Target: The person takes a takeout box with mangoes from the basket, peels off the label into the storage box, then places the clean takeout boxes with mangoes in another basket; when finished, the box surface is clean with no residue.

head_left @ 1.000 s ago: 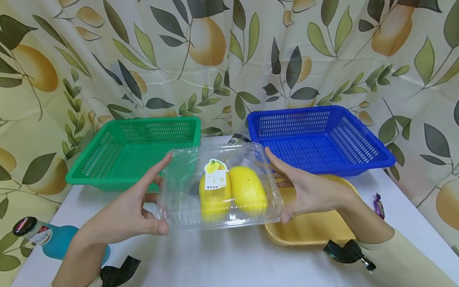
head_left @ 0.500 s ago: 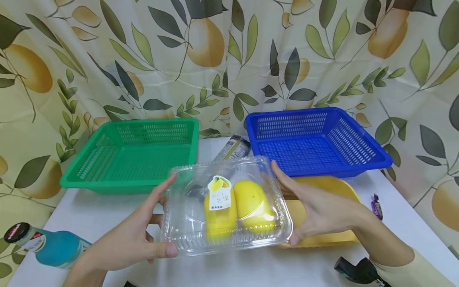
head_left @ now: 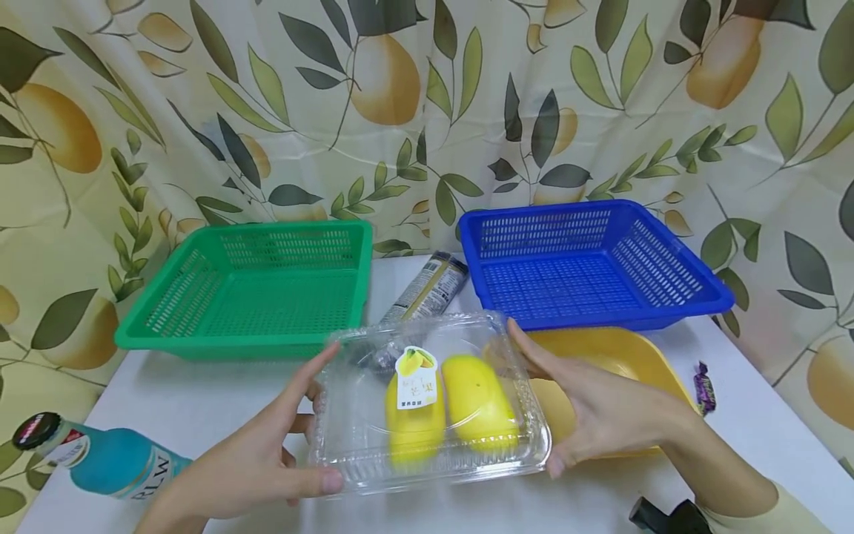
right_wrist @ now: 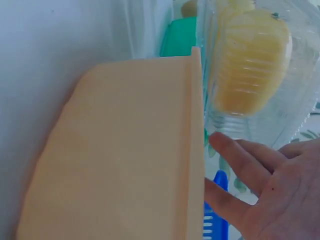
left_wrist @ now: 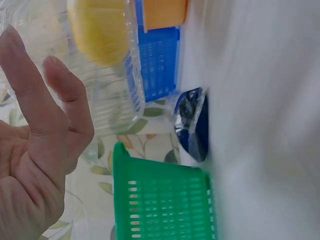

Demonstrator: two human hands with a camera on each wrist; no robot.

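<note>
Both hands hold a clear plastic clamshell box (head_left: 353, 423) from its two sides, over the white table. Two yellow mangoes (head_left: 482, 400) lie inside, seen through the lid, under a white mango label (head_left: 416, 389). At the box's left side is my left hand (head_left: 260, 463), thumb at the near corner and index finger at the far one. My right hand (head_left: 600, 415) grips the opposite side in the same way. In the left wrist view, fingers (left_wrist: 67, 95) are bent against the box wall. The right wrist view has the box (right_wrist: 300, 105) beyond the yellow tray (right_wrist: 125, 150).
A green basket (head_left: 233, 347) stands back left, a blue basket (head_left: 600, 319) back right. Between them lies a black-and-gold packet (head_left: 430, 285). A yellow tray (head_left: 643, 356) sits under my right hand. A blue bottle (head_left: 116, 463) lies at left, a purple wrapped candy (head_left: 704, 389) at right.
Both hands have lowered the clamshell box toward me and slightly to the right. More of the black-and-gold packet behind it now shows.
</note>
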